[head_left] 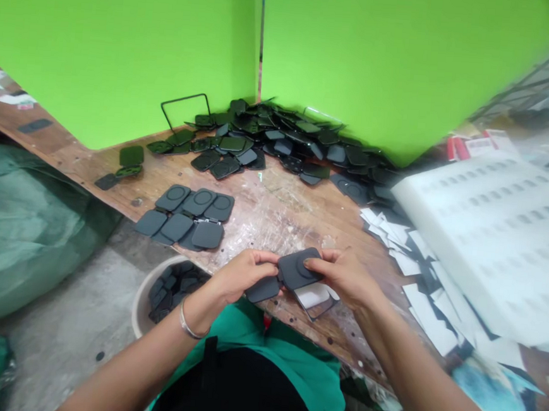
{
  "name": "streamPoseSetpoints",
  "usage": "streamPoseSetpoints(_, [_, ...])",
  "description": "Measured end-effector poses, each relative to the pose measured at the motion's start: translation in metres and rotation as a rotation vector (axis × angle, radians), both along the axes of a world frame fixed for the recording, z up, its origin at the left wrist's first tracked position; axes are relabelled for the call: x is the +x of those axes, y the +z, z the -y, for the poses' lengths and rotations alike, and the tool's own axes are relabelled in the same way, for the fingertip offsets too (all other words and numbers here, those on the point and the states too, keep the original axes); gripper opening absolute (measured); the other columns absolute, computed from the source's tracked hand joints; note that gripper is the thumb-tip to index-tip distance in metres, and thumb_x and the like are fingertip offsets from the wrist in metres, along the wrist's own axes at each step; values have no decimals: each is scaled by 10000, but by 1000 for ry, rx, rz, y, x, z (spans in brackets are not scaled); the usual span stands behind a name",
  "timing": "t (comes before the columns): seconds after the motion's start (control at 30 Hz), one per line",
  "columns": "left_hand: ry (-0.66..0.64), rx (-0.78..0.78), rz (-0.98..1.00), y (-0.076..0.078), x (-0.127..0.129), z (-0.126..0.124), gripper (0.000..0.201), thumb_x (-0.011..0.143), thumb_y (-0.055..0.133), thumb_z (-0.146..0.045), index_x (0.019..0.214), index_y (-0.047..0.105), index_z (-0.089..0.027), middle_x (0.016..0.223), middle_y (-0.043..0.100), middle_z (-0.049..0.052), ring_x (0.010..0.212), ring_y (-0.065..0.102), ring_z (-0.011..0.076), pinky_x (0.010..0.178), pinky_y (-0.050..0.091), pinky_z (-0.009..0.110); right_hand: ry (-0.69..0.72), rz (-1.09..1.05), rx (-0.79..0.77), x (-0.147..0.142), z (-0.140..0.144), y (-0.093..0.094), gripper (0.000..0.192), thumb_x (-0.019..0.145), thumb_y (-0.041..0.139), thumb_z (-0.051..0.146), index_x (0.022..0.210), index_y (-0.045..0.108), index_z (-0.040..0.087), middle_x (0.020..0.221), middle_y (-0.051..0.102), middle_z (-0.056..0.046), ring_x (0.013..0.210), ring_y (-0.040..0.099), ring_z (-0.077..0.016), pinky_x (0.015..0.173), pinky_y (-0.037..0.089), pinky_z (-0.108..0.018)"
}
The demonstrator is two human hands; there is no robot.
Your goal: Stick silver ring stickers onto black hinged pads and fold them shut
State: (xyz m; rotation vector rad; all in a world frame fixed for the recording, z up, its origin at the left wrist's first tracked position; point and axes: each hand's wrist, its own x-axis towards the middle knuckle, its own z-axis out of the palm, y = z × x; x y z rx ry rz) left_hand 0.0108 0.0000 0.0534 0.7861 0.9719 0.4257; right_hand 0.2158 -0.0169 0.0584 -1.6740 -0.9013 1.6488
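The left hand (243, 273) and the right hand (345, 275) meet over the near edge of the wooden table (274, 208). Both hands pinch one dark square pad (298, 267) with a round ring on its top. The left fingers are also closed on a second dark piece (263, 289) that hangs just under it. A white backing sheet (312, 295) lies on the table right below the hands. A big heap of dark pads (284, 143) sits in the far corner by the green wall (126, 42). A small neat group of pads (188, 214) lies near the left edge. White sheets (417, 255) spread along the right side beside a white tray (500, 236). A bucket (146, 297) with dark pieces stands on the floor by the left edge.
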Motion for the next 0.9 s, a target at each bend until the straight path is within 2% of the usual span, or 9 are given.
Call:
streamPoseSetpoints(0.27, [12,-14,2,1,2,-1,345,626,657,-220,942,742,-110,652,732,63,552,680,166,557,540,239,-49,-9,7,-2,0,-1,232,537,755,318,700,736,155,656,714,-26,608,635,-161,628,502,-281])
streamPoseSetpoints(0.57, [15,-11,14,-1,2,0,349,633,668,-234,951,741,-109,657,734,67,549,681,162,555,538,229,-29,-10,20,-3,1,2,205,555,743,325,686,726,169,666,718,-27,634,651,-173,629,504,-280])
streamPoseSetpoints(0.9, [22,-14,8,-1,4,0,351,631,663,-226,953,741,-111,659,738,70,555,691,168,553,548,233,-29,29,27,-4,1,6,260,552,735,345,733,747,158,697,731,-31,644,646,-172,664,505,-286])
